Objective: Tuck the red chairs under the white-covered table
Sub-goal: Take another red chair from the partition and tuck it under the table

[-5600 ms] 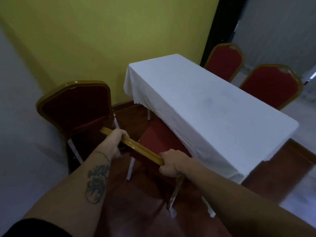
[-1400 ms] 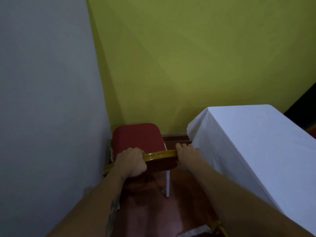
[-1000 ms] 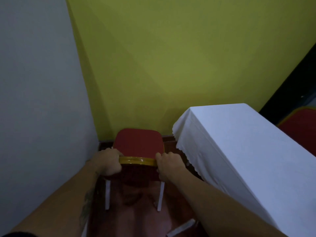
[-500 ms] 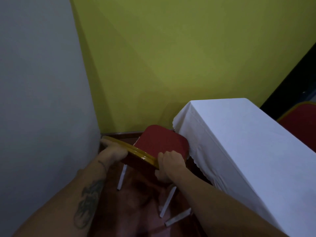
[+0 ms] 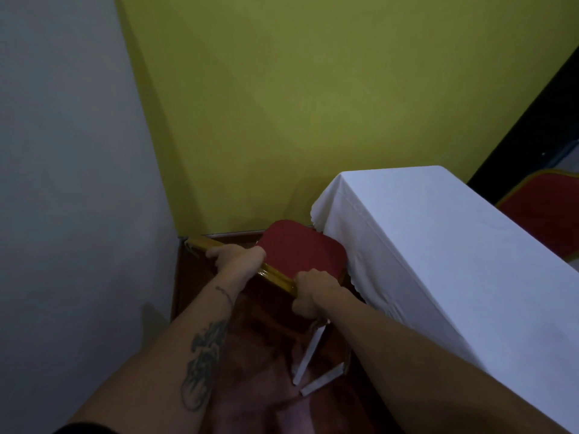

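Both hands [image 5: 238, 261] gripping glossy gold chair rail [image 5: 275, 274]; rounded red seat [image 5: 300, 252].

Two bare forearms and hands, seen from above

The left hand [image 5: 238, 257] and right hand [image 5: 313, 292] wear no gloves, rings or watch that can be made out. Both forearms are uncovered down to the bottom edge of the view. The left forearm carries a dark tattoo [image 5: 202, 364] along its upper side: a long, ragged, flame-like or creature-like shape running lengthwise, its finer lines too blurred to read. Nearer the left wrist sits a second, smaller mark [image 5: 225, 293], a thin curved line like a band or script. At the lower left corner a strip of dark sleeve [image 5: 84, 429] shows above the left forearm. The right forearm is unmarked.
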A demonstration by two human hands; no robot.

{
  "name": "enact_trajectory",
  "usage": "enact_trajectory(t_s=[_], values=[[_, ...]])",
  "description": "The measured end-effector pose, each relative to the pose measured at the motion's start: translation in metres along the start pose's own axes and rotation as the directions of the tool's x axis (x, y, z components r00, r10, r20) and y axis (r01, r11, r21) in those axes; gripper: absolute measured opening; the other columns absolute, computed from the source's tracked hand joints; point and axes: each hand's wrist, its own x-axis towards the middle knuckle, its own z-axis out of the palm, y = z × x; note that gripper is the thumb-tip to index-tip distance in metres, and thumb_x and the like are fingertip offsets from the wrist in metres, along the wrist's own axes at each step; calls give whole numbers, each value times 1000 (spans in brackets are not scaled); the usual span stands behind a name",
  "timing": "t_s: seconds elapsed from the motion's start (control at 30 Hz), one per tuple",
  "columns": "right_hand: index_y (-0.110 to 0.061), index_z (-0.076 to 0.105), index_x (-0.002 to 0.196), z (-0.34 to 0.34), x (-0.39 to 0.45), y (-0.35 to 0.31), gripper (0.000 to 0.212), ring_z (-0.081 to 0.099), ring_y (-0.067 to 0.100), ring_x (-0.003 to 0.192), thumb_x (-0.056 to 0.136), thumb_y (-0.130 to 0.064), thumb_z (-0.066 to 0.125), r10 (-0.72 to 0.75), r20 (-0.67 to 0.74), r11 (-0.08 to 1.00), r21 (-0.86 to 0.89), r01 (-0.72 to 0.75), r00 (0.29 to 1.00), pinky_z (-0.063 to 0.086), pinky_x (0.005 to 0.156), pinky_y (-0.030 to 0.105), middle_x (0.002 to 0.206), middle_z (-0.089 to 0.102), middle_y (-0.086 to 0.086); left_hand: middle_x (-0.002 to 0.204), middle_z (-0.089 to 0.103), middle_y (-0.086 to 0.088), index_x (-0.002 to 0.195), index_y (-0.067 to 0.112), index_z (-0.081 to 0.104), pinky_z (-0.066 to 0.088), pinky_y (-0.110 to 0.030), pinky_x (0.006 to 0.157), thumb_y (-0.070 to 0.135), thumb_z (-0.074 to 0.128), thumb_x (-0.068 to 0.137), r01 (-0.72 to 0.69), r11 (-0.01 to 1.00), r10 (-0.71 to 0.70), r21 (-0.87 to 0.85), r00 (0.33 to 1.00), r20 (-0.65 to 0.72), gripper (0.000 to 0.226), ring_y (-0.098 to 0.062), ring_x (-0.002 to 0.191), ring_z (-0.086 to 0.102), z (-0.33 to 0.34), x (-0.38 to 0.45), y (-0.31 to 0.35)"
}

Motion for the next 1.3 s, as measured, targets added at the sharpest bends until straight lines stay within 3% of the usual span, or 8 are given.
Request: enact_trajectory(t_s=[0.3, 0.5, 0.77, 0.87, 0.97, 1.03, 1.17, 1.3], values=[[-9, 60, 128, 7, -14, -42, 45, 62, 35, 114, 88, -30, 66, -86, 7, 995, 42, 86, 996, 51, 87, 40, 128, 62, 15, 132, 57, -22, 134, -9, 28, 48, -39, 89, 18, 71, 75, -111, 973, 137, 203, 983, -119, 78, -40, 119, 59, -23, 15, -12], [-6, 64, 117, 8, -16, -58, 37, 64, 38, 110, 90, -30, 64, -98, 43, 990, 110, 93, 994, 49, 78, 37, 123, 64, 17, 137, 54, -24, 141, -10, 23, 48, -40, 91, 14, 70, 77, -154, 926, 187, 346, 980, -65, 83, -42, 123, 56, -32, 28, -9], [-4, 60, 129, 11, -5, -58, 51, 62, 40, 114, 91, -38, 64, -82, 42, 987, 140, 75, 996, 52, 85, 40, 130, 61, 20, 118, 66, -22, 128, -9, 54, 43, -30, 57, 23, 70, 62, -262, 899, 226, 350, 964, 142, 75, -37, 100, 67, -23, 52, 13], [-4, 59, 131, 13, 0, -47, 53, 61, 40, 115, 95, -43, 59, -64, 15, 985, 164, 61, 998, 52, 90, 43, 131, 60, 20, 118, 66, -27, 134, -16, 48, 46, -32, 50, 24, 69, 60, -305, 879, 230, 367, 945, 234, 87, -38, 94, 66, -10, 60, 26], [-4, 58, 130, 10, 7, -34, 53, 61, 41, 115, 96, -44, 57, -29, -5, 984, 178, 29, 1000, 51, 91, 44, 131, 59, 21, 94, 66, -17, 131, -16, 48, 40, -30, 44, 21, 73, 65, -327, 870, 241, 369, 935, 259, 79, -26, 68, 59, 5, 67, 39], [-3, 57, 131, 7, 13, -25, 54, 60, 41, 116, 96, -45, 56, -11, -16, 983, 185, 14, 1000, 51, 91, 44, 132, 59, 21, 94, 62, -13, 133, -11, 43, 43, -30, 51, 18, 75, 69, -335, 873, 253, 354, 932, 259, 77, -25, 75, 60, 18, 72, 48], [-4, 55, 133, 2, 28, -11, 55, 59, 40, 118, 97, -45, 54, 29, -36, 977, 211, -21, 999, 50, 95, 44, 133, 59, 20, 91, 52, -10, 145, -10, 9, 47, -37, 71, 14, 74, 80, -345, 871, 256, 351, 927, 274, 95, -31, 92, 56, 40, 81, 65], [-4, 52, 134, -5, 42, -5, 54, 58, 39, 121, 98, -44, 53, 57, -42, 973, 228, -46, 997, 48, 95, 43, 134, 58, 19, 95, 54, -12, 145, -11, 6, 49, -40, 75, 13, 75, 80, -355, 870, 270, 342, 924, 272, 98, -32, 92, 56, 54, 94, 82]])
